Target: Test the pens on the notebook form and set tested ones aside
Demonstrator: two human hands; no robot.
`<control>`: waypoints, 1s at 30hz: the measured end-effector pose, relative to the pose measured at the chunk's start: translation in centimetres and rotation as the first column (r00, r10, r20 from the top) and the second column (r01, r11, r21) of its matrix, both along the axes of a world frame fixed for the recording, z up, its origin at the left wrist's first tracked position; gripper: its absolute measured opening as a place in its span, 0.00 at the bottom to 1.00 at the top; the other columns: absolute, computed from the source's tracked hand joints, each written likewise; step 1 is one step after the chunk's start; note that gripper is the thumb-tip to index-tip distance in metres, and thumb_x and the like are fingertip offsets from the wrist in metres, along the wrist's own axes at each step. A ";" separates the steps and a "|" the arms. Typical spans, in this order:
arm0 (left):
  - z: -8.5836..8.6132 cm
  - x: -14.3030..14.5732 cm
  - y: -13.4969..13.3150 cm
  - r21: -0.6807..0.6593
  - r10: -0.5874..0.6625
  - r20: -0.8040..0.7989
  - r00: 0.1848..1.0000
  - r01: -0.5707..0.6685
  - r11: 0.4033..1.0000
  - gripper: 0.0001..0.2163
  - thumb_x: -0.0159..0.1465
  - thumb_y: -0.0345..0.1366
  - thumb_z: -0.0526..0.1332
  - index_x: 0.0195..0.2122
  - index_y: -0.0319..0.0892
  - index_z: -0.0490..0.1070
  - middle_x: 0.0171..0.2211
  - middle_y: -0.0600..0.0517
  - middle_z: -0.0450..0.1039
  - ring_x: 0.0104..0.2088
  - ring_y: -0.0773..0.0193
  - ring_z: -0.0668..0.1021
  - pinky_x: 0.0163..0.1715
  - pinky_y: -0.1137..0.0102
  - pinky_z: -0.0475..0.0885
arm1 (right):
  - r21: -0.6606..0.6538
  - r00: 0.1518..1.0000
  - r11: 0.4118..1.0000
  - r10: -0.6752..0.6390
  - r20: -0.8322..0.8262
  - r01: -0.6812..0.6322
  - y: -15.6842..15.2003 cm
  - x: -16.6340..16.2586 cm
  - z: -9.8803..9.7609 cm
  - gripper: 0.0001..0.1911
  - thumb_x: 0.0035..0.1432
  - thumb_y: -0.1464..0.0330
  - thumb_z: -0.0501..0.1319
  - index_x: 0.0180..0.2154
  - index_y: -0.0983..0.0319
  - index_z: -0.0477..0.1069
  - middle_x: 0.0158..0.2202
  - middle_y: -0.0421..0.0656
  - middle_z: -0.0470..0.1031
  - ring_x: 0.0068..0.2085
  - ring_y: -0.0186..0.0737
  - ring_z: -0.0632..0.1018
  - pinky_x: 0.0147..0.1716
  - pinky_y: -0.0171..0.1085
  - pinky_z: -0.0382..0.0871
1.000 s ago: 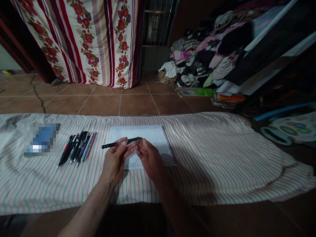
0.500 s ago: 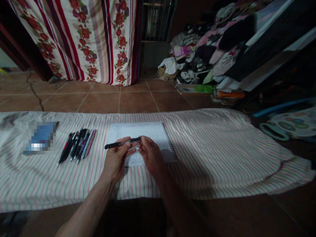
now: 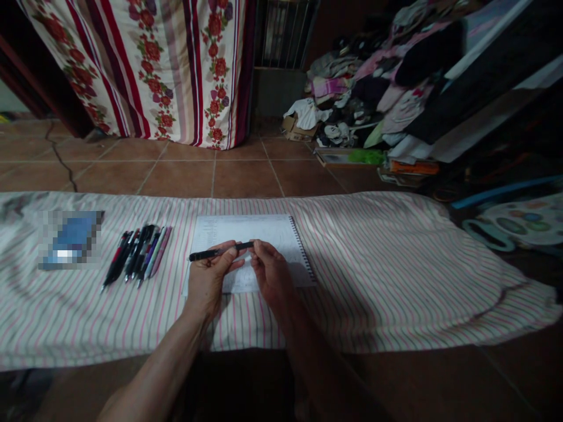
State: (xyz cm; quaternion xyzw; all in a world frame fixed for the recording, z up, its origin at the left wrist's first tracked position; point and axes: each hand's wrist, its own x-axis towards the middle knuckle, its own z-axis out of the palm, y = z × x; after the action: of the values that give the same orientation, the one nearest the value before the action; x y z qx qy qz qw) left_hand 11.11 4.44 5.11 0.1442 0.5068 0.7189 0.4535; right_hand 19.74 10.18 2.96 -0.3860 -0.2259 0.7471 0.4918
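A black pen [image 3: 206, 254] lies level between my two hands, just above a spiral notebook [image 3: 281, 231] on the striped cloth [image 3: 387, 264]. My left hand [image 3: 206, 284] pinches the pen near its middle with thumb and fingers closed. My right hand [image 3: 271, 275] pinches the pen's right end, fingers closed on it. Both hands hover over the notebook's lower left part, hiding some of the page.
A row of several pens [image 3: 138, 255] lies left of the notebook, and a blurred blue object [image 3: 73, 237] farther left. Beyond the cloth are brown floor tiles [image 3: 246, 176], a floral curtain [image 3: 149, 64] and a heap of clothes [image 3: 373, 88] at the right.
Both hands with the pen have stayed together over the notebook; the view has tilted slightly, so everything sits a little higher in the picture. The grip looks unchanged.
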 end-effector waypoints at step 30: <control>-0.5 0.4 0.3 0.047 0.057 0.061 0.996 -0.060 0.997 0.12 0.48 0.30 0.69 0.34 0.34 0.73 0.32 0.47 0.78 0.36 0.59 0.80 0.36 0.71 0.76 | 0.042 0.995 0.995 0.091 -0.036 -0.090 -0.3 0.4 0.3 0.12 0.43 0.63 0.68 0.33 0.60 0.76 0.28 0.38 0.73 0.26 0.26 0.68 0.24 0.25 0.66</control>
State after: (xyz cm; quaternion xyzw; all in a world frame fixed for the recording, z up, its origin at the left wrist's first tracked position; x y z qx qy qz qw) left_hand 11.48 4.70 4.59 0.1188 0.4793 0.7480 0.4435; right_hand 20.14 9.87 3.21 -0.3511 -0.2487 0.7711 0.4694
